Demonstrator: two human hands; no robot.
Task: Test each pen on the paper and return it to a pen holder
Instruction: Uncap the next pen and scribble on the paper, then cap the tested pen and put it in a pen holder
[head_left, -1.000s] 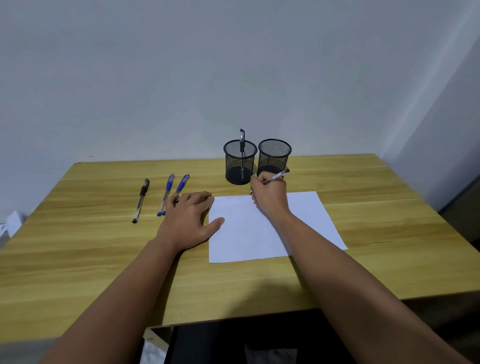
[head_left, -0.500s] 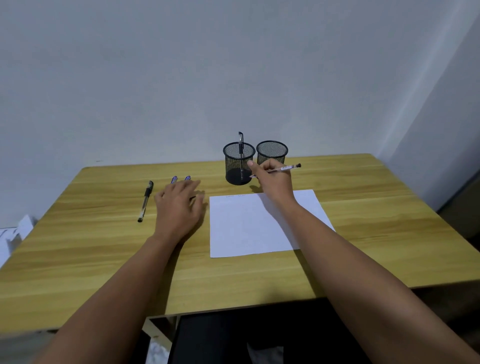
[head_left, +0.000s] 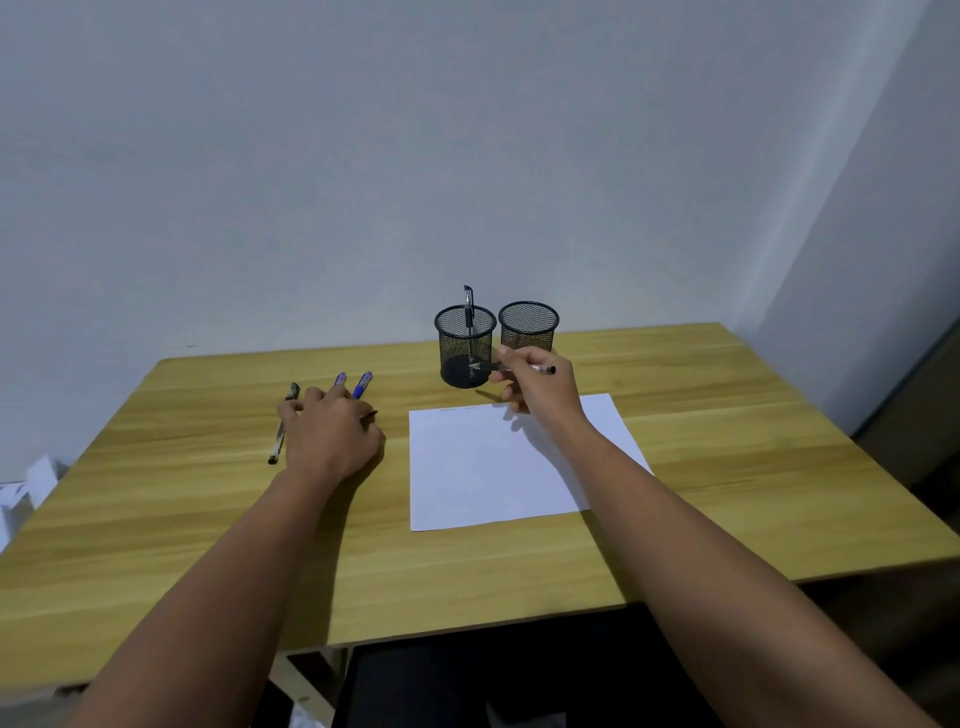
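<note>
The right hand (head_left: 540, 382) pinches a pen (head_left: 511, 368), level in front of the two holders (head_left: 465, 345), above the paper's (head_left: 498, 467) far edge. The left hand (head_left: 330, 434) lies flat, fingers loose, over two blue pens (head_left: 363, 383); a black pen (head_left: 280, 431) lies beside it. Bare table (head_left: 727, 467) runs to the right edge.

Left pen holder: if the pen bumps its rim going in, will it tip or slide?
The left holder is open mesh, so probably light and apt to slide. Its base looks wide and dark, so tipping seems less likely. The pen standing inside adds little weight.
</note>
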